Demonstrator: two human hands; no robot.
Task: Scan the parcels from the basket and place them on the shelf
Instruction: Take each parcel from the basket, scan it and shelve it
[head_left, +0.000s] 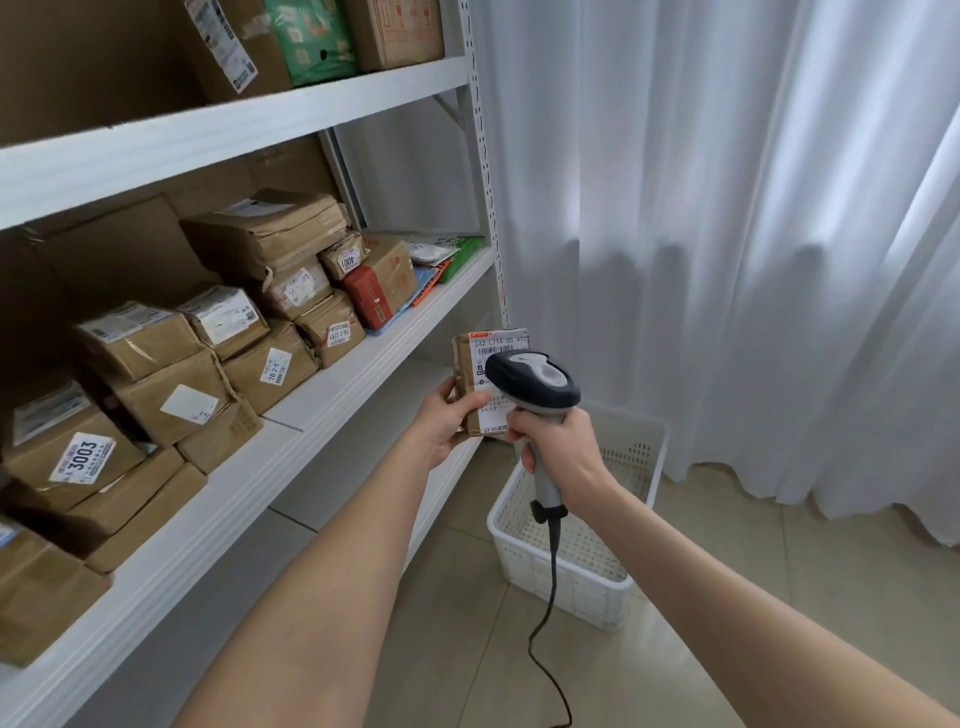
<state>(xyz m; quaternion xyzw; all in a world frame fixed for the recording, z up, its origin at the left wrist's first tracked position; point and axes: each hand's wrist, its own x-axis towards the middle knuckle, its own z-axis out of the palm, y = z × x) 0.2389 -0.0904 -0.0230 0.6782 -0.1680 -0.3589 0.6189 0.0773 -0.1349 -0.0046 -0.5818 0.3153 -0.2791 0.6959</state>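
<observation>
The small brown parcel (474, 364) is just right of frame centre, held upright in the air with its white label facing the person. The left hand (441, 421) grips it from 9 o'clock, fingers curled behind its lower half and thumb lying across the label. At the parcel's 5 o'clock the right hand (558, 452) is wrapped round the handle of the scanner (530, 382), whose head overlaps the label.

The read may fail, I judge, because the head sits so close and the thumb covers some print. The cable (550, 597), hanging toward 6 o'clock, could catch the basket (563, 584) rim.

That white basket stands on the floor at 5 o'clock, with no parcels showing inside. The shelf (332, 400) runs off toward 9 o'clock. Stacked boxes (270, 364) crowd it, leaving bare board nearest the parcel. A curtain (727, 234) hangs at 3 o'clock.
</observation>
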